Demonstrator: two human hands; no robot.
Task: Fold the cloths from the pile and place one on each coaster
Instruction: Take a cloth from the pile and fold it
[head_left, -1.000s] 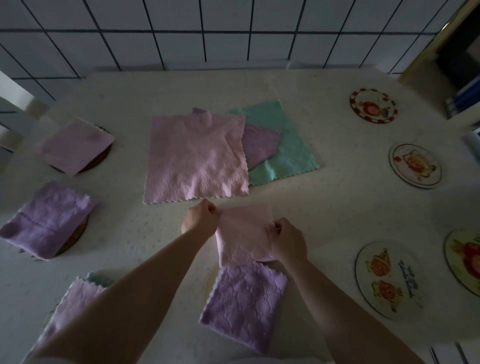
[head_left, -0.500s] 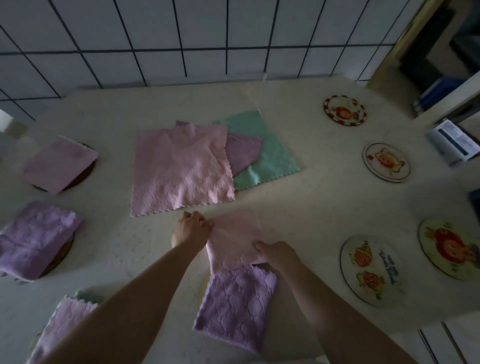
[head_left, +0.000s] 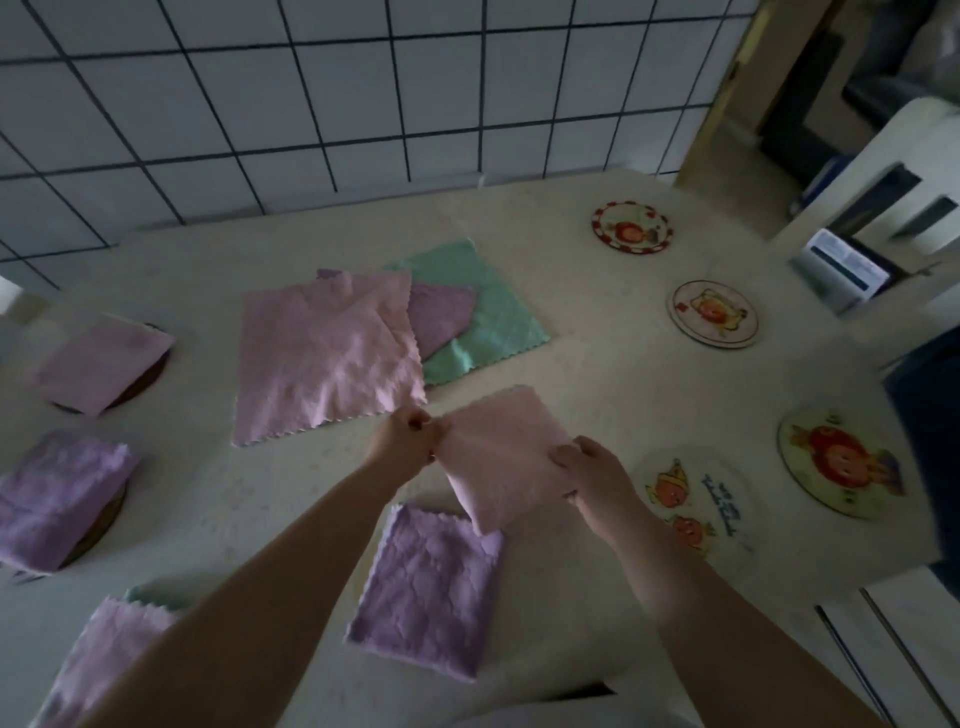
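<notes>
While the folded pink cloth (head_left: 501, 457) is hanging just above the bench near its front edge, the left hand (head_left: 402, 441) is pinching its left corner and the right hand (head_left: 587, 470) is gripping its right edge, fingers clamped on fabric. Being light, soft and limp, it is likely sagging wherever unsupported; holding opposite edges is keeping the fold flat. The nearest bare coaster (head_left: 696, 499) is lying just right.

Two bare forearms, no sleeves, left hand (head_left: 402, 441), right hand (head_left: 592, 470)
</notes>
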